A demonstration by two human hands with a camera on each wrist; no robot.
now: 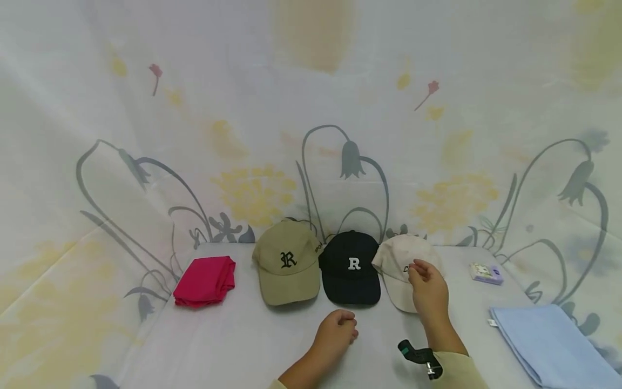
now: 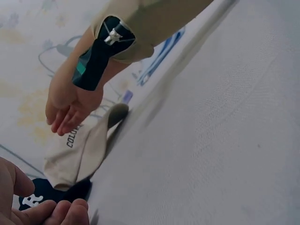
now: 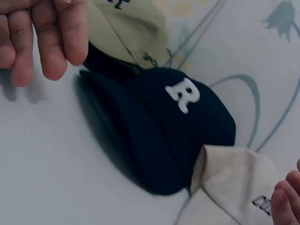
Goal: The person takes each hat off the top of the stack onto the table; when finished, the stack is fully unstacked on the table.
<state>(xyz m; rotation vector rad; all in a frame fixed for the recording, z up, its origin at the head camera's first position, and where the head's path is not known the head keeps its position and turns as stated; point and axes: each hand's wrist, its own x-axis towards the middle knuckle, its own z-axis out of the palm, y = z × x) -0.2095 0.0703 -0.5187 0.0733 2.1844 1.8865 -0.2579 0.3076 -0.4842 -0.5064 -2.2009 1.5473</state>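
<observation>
Three caps stand in a row against the patterned cloth: an olive cap [image 1: 286, 265], a black cap [image 1: 351, 270] with a white R, and a cream cap [image 1: 400, 254] with dark lettering. My right hand [image 1: 430, 289] hovers in front of the cream cap and covers part of its lettering; its fingers are relaxed and hold nothing. In the left wrist view the right hand [image 2: 75, 101] hangs over the cream cap [image 2: 77, 154]. Just before the black cap's brim is my left hand [image 1: 334, 336], loosely curled around nothing. Its relaxed fingers [image 3: 51, 56] show in the right wrist view.
A folded red cloth [image 1: 205, 281] lies at the left of the white table [image 1: 233, 346]. On the right are a small purple-and-white packet [image 1: 487, 273] and a folded light-blue cloth [image 1: 554, 340]. A flower-printed cloth [image 1: 272, 108] hangs behind everything.
</observation>
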